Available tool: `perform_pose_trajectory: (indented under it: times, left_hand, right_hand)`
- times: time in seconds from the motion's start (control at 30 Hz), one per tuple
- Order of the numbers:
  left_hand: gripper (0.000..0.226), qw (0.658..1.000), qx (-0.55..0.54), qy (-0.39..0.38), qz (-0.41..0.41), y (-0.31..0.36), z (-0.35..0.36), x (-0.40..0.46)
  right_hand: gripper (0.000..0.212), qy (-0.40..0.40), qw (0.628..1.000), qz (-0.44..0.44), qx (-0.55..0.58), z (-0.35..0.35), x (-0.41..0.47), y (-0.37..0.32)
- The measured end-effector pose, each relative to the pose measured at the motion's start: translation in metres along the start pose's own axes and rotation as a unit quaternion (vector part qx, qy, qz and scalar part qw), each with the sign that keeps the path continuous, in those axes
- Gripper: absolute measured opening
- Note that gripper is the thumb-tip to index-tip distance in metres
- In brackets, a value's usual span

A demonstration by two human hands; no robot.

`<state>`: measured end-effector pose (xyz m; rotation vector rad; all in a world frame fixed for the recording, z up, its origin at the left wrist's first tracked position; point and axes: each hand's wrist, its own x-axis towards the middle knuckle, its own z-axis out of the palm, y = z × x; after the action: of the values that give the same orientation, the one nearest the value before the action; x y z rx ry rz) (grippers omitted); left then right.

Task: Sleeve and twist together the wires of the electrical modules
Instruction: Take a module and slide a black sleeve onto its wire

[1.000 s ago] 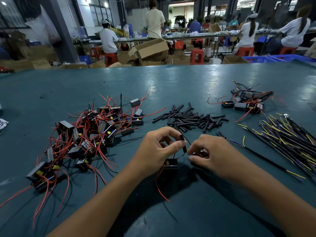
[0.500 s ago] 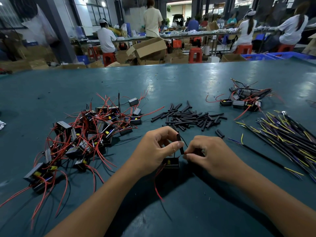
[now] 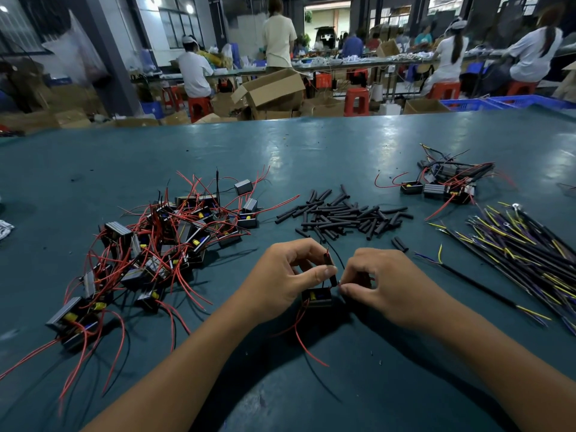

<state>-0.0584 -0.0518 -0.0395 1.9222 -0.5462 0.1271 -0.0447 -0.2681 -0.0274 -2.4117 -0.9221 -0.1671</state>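
A: Head view: the desk (image 3: 311, 145) runs bare and teal to its far edge, and a clear strip lies along the near edge beneath both forearms.

B: And the piece being worked?

A: A small black module (image 3: 316, 297) with a yellow part sits near the desk's near-middle, its red wires (image 3: 307, 344) trailing toward the near edge. The left hand (image 3: 285, 272) pinches a short black sleeve (image 3: 329, 265) upright above it; the right hand (image 3: 385, 283) pinches something thin just beside the sleeve's lower end.

B: What crowds them?

A: A tangle of modules (image 3: 162, 241) toward the left edge, loose sleeves (image 3: 343, 215) just beyond the hands, finished modules (image 3: 442, 183) at the far right, and a cable bundle (image 3: 523, 247) along the right edge.
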Motion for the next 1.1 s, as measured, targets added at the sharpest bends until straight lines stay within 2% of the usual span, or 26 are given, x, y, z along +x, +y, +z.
perform_pose_trajectory:
  times: [0.33, 0.6, 0.77, 0.87, 0.97, 1.0, 1.1]
  left_hand:
    - [0.005, 0.998, 0.057, 0.002, 0.008, 0.0, 0.003, -0.001]
    - [0.007, 0.999, 0.026, 0.007, -0.019, 0.001, 0.004, -0.001]
    - [0.011, 0.999, -0.014, -0.021, -0.048, 0.004, -0.008, 0.0]
    - [0.008, 0.997, -0.034, -0.021, -0.062, 0.003, -0.015, -0.001]
    - [0.018, 0.997, -0.036, 0.036, -0.066, -0.001, -0.017, 0.002]
    - [0.018, 0.995, -0.034, 0.063, -0.071, -0.003, -0.016, 0.004]
    - [0.011, 0.988, -0.056, 0.11, -0.092, -0.007, -0.012, 0.009]
  right_hand:
    - [0.01, 0.022, 1.0, -0.01, 0.019, 0.006, 0.0, -0.001]
    - [0.01, 0.027, 0.999, 0.002, 0.025, 0.01, 0.0, -0.003]
    - [0.009, -0.022, 0.998, 0.029, 0.046, -0.002, 0.003, -0.001]
    - [0.012, 0.037, 0.99, 0.073, 0.112, -0.015, 0.015, 0.009]
    - [0.008, 0.087, 0.991, 0.092, 0.032, -0.02, 0.046, 0.028]
    - [0.005, 0.085, 0.992, 0.093, -0.003, -0.02, 0.057, 0.033]
    - [0.021, 0.04, 0.989, 0.087, -0.109, -0.011, 0.087, 0.05]
